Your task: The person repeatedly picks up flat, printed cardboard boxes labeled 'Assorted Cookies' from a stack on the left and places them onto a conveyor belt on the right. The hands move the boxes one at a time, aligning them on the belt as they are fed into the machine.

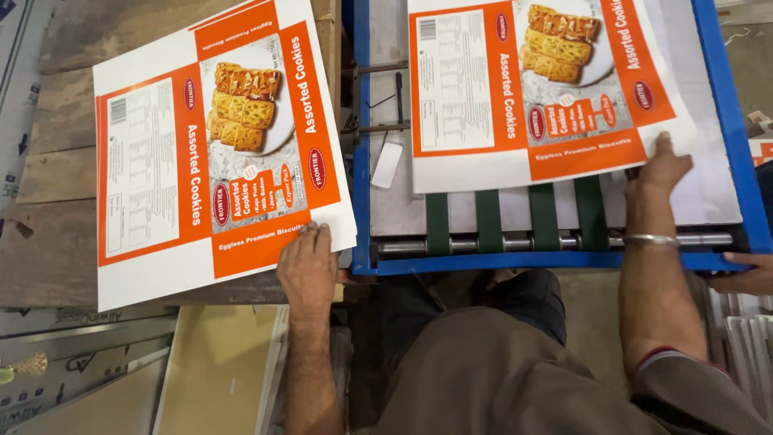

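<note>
A stack of flat printed carton sheets (161, 185), orange and white with a picture of biscuits, lies on a wooden table at the left. My left hand (307, 266) grips the stack's near right corner. Another printed sheet (483, 89) of the same kind lies on the blue-framed machine bed (564, 262), over several green belts (491, 221). My right hand (660, 173) presses flat on that sheet's near right corner, fingers together, a metal bangle on the wrist.
The wooden table (48, 177) extends left. Plain cardboard sheets (209, 370) lie below the stack. A steel roller (499, 242) runs along the machine's near edge. Another person's hand (749, 278) rests at the far right by the blue frame.
</note>
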